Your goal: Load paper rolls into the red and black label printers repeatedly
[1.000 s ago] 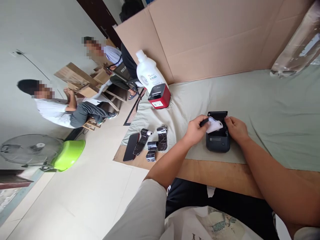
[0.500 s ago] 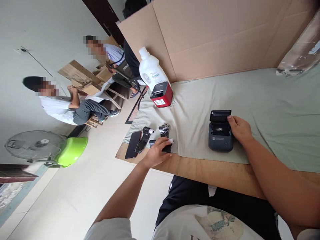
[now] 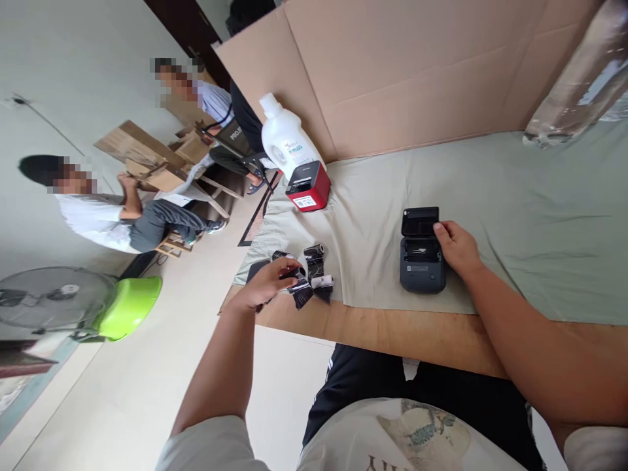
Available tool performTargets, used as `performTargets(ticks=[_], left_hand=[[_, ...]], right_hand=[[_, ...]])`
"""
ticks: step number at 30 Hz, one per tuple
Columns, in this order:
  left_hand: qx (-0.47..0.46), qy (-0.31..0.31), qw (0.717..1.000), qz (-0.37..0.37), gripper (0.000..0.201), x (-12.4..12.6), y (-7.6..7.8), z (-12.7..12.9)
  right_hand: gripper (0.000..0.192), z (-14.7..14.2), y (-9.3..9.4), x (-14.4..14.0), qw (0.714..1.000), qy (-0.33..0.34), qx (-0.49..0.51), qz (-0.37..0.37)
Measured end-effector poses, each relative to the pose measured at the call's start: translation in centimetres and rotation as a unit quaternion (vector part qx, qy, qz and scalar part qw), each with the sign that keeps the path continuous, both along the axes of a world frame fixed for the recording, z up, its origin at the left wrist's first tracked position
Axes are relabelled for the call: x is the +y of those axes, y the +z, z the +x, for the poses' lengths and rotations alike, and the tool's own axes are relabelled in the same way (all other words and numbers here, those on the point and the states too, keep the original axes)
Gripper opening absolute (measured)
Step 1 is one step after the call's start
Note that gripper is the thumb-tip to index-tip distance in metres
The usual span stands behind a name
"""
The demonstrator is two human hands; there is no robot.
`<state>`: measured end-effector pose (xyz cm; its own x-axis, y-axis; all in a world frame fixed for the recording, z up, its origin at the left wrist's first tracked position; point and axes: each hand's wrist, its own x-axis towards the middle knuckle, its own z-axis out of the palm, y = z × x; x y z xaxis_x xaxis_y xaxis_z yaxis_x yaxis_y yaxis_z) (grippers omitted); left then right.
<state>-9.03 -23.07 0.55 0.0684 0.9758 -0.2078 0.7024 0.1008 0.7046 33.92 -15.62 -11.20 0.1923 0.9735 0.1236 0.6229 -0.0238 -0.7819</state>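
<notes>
My left hand is closed around a small roll of black, white-streaked material, its loose end hanging down. Beside it on the cloth lie a similar black roll and a roll showing a white side. The dark phone is mostly covered by this hand. My right hand grips the right edge of the raised lid of a small dark label printer, thumb on the lid. The printer's compartment stands open; a small pale patch shows inside.
A red and black box-shaped device and a white jug stand at the back left before a cardboard panel. Wooden table edge is near me. Two people sit at left, beyond a fan and green basin.
My left hand has moved left and now holds a black roll. The view has shifted slightly. My right hand stays at the printer's lid.
</notes>
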Motion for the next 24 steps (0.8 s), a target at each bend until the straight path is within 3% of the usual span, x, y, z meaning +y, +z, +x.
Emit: performTargets(ticks=[3, 6, 9, 11, 13, 17, 24], left_hand=[[-0.141, -0.073, 0.983, -0.089, 0.056, 0.9, 3.0, 3.1], [-0.187, -0.173, 0.96, -0.114, 0.059, 2.6, 3.5, 9.4], [-0.198, -0.259, 0.945, -0.014, 0.041, 4.7, 1.3, 17.3], [-0.204, -0.273, 0.939, 0.055, 0.032, 6.1, -0.9, 21.6], [-0.178, -0.273, 0.941, 0.09, 0.027, 7.3, -2.8, 24.4], [-0.052, -0.274, 0.953, 0.122, 0.022, 8.3, -4.7, 25.6], [0.044, -0.261, 0.955, 0.135, 0.015, 7.6, -5.4, 25.6]], right_hand=[[0.062, -0.3, -0.2, 0.0, 0.998, 0.008, 0.058, 0.009], [0.054, -0.3, -0.5, 0.1, 0.994, 0.021, 0.104, 0.015], [0.046, -0.2, -0.9, 0.3, 0.99, 0.037, 0.134, 0.014], [0.043, 0.0, -1.0, 0.4, 0.988, 0.046, 0.145, 0.015], [0.042, 0.0, -1.0, 0.4, 0.987, 0.053, 0.148, 0.016], [0.041, 0.0, -0.6, 0.3, 0.991, 0.046, 0.129, -0.001], [0.042, -0.2, -0.5, 0.3, 0.99, 0.024, 0.136, 0.0]])
